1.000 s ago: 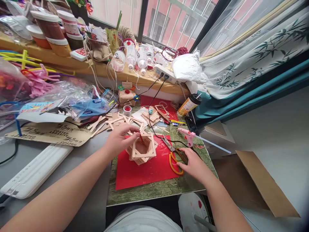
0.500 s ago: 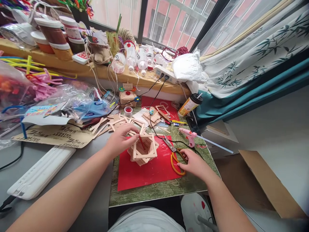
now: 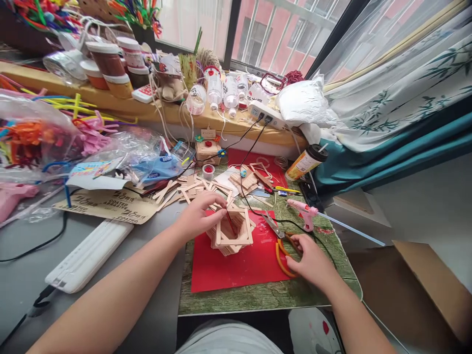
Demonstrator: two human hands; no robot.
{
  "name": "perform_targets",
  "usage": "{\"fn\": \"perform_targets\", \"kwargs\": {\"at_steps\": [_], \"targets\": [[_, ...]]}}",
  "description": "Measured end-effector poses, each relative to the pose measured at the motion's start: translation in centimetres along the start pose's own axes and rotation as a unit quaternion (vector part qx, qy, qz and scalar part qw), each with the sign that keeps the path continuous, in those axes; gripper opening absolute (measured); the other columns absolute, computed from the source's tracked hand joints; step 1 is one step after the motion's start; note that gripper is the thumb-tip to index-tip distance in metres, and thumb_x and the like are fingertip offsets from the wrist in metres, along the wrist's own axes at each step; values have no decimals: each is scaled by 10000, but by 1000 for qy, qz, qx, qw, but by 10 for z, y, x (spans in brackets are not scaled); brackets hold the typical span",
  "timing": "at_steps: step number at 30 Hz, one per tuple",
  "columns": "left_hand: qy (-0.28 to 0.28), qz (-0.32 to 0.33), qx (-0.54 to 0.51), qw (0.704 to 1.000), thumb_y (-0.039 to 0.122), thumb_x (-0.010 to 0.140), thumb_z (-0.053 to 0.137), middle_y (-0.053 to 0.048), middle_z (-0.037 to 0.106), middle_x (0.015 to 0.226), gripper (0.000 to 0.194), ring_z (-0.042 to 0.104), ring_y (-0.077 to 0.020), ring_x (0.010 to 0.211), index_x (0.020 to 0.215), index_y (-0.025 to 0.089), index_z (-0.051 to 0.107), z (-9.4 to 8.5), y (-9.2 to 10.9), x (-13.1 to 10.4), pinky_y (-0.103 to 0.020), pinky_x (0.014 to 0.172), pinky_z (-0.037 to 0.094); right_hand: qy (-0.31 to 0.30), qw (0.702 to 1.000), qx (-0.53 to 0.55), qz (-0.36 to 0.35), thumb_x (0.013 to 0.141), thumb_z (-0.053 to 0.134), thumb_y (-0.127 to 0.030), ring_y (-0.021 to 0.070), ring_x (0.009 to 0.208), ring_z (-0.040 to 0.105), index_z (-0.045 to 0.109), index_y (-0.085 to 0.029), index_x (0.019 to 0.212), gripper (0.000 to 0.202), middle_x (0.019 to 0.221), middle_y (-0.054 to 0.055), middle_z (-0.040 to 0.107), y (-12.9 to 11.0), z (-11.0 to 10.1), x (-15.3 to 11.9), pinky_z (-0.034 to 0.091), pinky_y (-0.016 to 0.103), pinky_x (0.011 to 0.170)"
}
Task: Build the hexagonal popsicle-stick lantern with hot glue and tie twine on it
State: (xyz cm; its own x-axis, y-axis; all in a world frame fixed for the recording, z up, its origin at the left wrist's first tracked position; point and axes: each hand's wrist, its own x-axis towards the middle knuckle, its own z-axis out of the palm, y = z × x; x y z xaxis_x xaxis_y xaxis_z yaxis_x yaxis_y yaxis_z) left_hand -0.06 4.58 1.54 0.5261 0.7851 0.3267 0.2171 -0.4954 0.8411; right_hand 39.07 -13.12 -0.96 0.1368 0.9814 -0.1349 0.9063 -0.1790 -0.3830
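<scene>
The left hand [image 3: 201, 216] pinches a thin red stick [image 3: 231, 223] inside the popsicle-stick box [image 3: 232, 233]; go slowly. The right hand [image 3: 311, 255] curls on the orange scissors [image 3: 282, 246] beside it.

pink glue gun [image 3: 304, 210], yellow bottle [image 3: 305, 162], power strip [image 3: 266, 109]

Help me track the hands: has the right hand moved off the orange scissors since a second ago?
No. The right hand still rests on the orange scissors at the red sheet's right edge; only the camera shifted.
</scene>
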Motion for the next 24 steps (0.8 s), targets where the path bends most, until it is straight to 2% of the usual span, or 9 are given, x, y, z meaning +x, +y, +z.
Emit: {"fn": "perform_targets", "kwargs": {"at_steps": [4, 8, 15, 18, 24], "targets": [[-1, -33, -18, 999, 480, 1008, 702, -83, 764, 1222, 262, 697, -279, 1196, 1146, 262, 745, -1, -2, -1, -437, 1092, 523, 32, 999, 27, 31, 823, 749, -410, 289, 1018, 689, 644, -219, 1208, 443, 1192, 104, 690, 2, 6, -2, 577, 423, 893], [12, -63, -64, 996, 547, 1001, 700, -80, 773, 1229, 319, 705, -283, 1213, 1147, 271, 765, -5, -8, 1, -431, 1109, 534, 57, 997, 22, 49, 836, 745, -417, 300, 1023, 695, 642, -208, 1222, 451, 1206, 121, 691, 0, 9, 0, 580, 444, 903], [6, -32, -74, 997, 517, 995, 734, -89, 796, 1149, 275, 729, -270, 1120, 1069, 261, 800, -2, -12, 2, -415, 1048, 554, 92, 994, 59, 17, 861, 707, -365, 275, 929, 667, 675, -212, 1181, 356, 1125, 102, 701, 2, 13, 3, 577, 426, 840], [7, -33, -56, 998, 505, 1002, 725, -84, 795, 1132, 264, 732, -263, 1092, 1057, 258, 800, 1, -13, 2, -407, 1012, 555, 88, 994, 60, 9, 881, 693, -336, 263, 885, 656, 695, -214, 1169, 312, 1105, 100, 708, 2, 13, 2, 575, 429, 822], [8, -37, -60, 997, 519, 992, 723, -82, 798, 1092, 279, 736, -262, 1057, 1029, 253, 799, 2, -13, 3, -407, 977, 565, 72, 996, 51, -8, 893, 685, -323, 310, 1024, 691, 721, -210, 1206, 336, 1200, 129, 722, 4, 11, 6, 594, 481, 908]]}}
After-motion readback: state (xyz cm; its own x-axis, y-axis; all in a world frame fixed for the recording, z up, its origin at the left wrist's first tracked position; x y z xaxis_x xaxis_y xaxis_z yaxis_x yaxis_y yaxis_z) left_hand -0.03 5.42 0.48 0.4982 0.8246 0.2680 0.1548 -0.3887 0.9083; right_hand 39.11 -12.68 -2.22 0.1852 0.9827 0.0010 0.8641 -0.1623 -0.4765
